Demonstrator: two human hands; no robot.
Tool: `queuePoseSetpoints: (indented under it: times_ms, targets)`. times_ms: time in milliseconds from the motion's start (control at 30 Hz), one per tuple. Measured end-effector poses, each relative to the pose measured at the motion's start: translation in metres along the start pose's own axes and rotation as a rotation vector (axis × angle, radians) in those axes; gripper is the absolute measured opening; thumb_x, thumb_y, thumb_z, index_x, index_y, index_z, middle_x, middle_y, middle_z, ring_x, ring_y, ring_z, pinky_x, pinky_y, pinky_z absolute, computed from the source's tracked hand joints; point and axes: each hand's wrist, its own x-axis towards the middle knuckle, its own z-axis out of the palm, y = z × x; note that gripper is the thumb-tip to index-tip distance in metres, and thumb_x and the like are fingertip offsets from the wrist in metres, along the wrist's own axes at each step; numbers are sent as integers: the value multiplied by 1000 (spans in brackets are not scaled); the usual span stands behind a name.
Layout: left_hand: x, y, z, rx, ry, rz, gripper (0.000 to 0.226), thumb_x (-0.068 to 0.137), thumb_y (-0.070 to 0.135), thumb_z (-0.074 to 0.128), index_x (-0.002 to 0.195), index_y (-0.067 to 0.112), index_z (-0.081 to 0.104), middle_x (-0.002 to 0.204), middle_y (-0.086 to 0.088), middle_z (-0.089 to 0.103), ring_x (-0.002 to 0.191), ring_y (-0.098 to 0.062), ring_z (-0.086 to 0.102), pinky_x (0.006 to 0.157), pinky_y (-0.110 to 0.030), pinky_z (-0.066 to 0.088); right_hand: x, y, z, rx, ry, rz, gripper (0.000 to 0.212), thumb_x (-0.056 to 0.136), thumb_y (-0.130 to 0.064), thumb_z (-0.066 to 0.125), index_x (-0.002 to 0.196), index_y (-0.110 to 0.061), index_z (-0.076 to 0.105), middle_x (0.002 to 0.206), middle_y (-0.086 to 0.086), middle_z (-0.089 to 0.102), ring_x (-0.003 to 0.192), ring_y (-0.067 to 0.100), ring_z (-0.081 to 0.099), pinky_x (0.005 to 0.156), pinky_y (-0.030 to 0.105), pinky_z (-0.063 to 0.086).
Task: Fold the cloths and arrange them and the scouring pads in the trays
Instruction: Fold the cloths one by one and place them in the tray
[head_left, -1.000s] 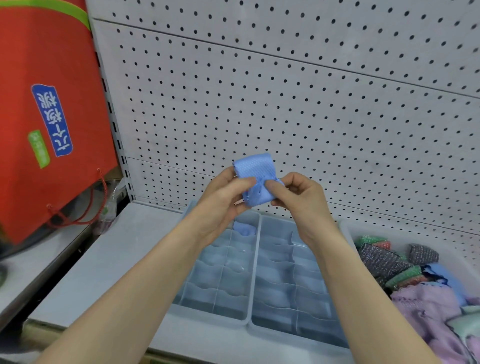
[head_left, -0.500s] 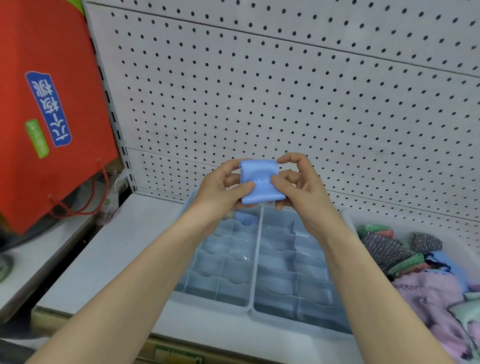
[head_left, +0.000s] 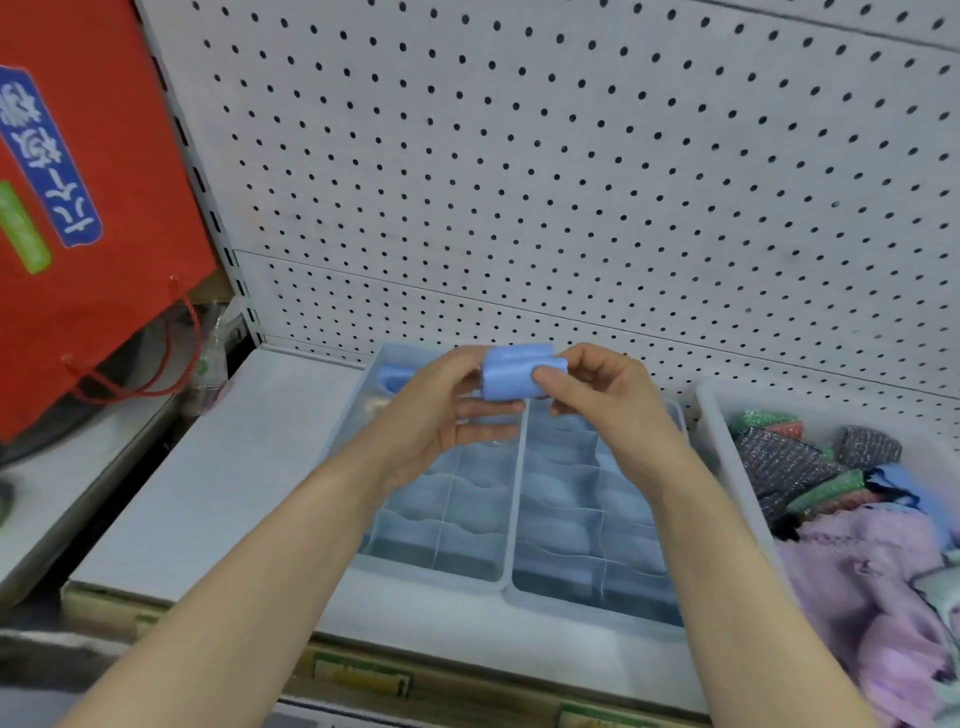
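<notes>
A small blue cloth (head_left: 506, 373), folded into a thick wad, hangs above the far end of the two divided trays. My left hand (head_left: 447, 410) and my right hand (head_left: 597, 395) both pinch it, one at each side. The left tray (head_left: 498, 571) and the right tray (head_left: 597, 603) are pale blue with rows of compartments. Another folded blue cloth (head_left: 392, 375) sits in the far left compartment of the left tray. A white bin (head_left: 719, 426) at the right holds several scouring pads (head_left: 779, 457) and loose cloths, among them a pink cloth (head_left: 862, 571).
A white pegboard wall (head_left: 571, 182) rises right behind the trays. A red paper bag (head_left: 88, 208) with cord handles stands at the left beyond the shelf edge. The white shelf surface (head_left: 218, 478) spreads left of the trays.
Both hands have come down with the blue cloth, from the pegboard height to just above the trays' far end. The cloth is folded smaller and thicker than before.
</notes>
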Motion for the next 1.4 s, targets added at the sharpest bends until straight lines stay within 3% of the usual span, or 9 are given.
queuePoseSetpoints:
  times_ms: [200,300,367,433,567,767,1000,1233,1400]
  targets:
    - [10,-36,-14,88,193,89,23,95,11,59,116,1,59,101,-10,67,90,-18,66,78,-27,59,7,33,23,271,167,220,22,87,-16,71,103,-11,57,77,1,68,67,14,58,60,21,48]
    - [9,-48,-24,39,207,49,27,95,10,59,120,-1,59,107,-12,70,94,-17,67,80,-25,58,-1,56,45,402,65,340,29,88,-20,69,113,-9,62,99,6,71,85,13,66,71,22,52]
    - [8,-57,-38,308,237,125,26,95,15,61,118,3,62,106,-6,71,96,-14,67,85,-26,57,-2,65,55,426,72,364,22,91,-12,64,113,-7,64,102,8,72,86,13,68,71,22,53]
    - [6,-62,-61,809,318,292,24,92,24,65,115,15,67,108,5,71,99,-10,65,90,-27,52,5,70,60,431,134,360,19,93,-8,61,112,-10,64,102,6,73,88,15,69,73,25,55]
    - [7,-52,-115,1221,500,412,32,89,16,66,121,17,63,124,-1,61,110,-21,56,92,-24,39,32,80,61,-58,209,177,17,91,-8,64,94,-23,58,81,-11,69,72,7,61,65,22,50]
    - [44,-53,-146,1372,359,267,59,87,6,62,143,6,43,144,-15,42,124,-36,47,103,-38,38,69,111,95,-899,-28,-128,18,85,-20,67,103,-14,65,84,8,70,79,30,62,62,31,37]
    - [50,-63,-157,1317,357,313,67,77,-16,49,140,5,47,148,-12,38,121,-36,49,97,-39,44,90,112,121,-1478,-246,-43,17,90,-14,55,102,-20,66,98,4,71,94,24,67,64,28,34]
    - [48,-63,-156,1316,348,304,65,78,-15,49,138,9,48,150,-9,35,118,-35,49,94,-38,44,95,97,125,-1703,-325,53,21,92,-13,56,110,-22,62,108,0,67,101,22,65,47,24,22]
    - [48,-63,-154,1366,333,294,68,78,-15,49,140,15,46,152,-6,30,120,-31,47,89,-33,43,87,106,113,-1456,-352,26,17,93,-12,53,107,-15,62,105,7,67,101,27,64,69,31,42]
